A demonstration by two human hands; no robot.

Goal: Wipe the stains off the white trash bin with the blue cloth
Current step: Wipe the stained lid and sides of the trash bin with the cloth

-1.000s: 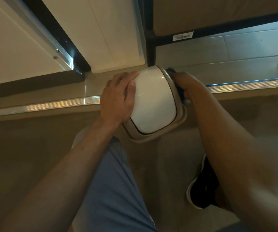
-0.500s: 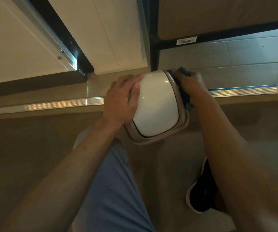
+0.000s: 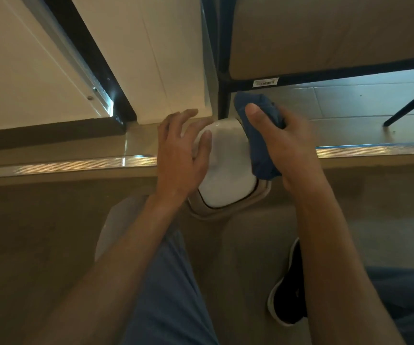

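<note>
While our right hand (image 3: 283,148) clenches the blue cloth (image 3: 258,135) at the white trash bin (image 3: 228,165)'s three o'clock edge, our loose-fingered left hand (image 3: 181,150) should brace nine o'clock.

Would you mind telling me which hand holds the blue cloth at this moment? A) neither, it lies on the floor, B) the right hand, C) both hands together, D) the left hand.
B: the right hand has its thumb and fingers wrapped round the blue cloth at the right edge of the bin, while the left hand rests on the bin's lid with no cloth in it.
</note>
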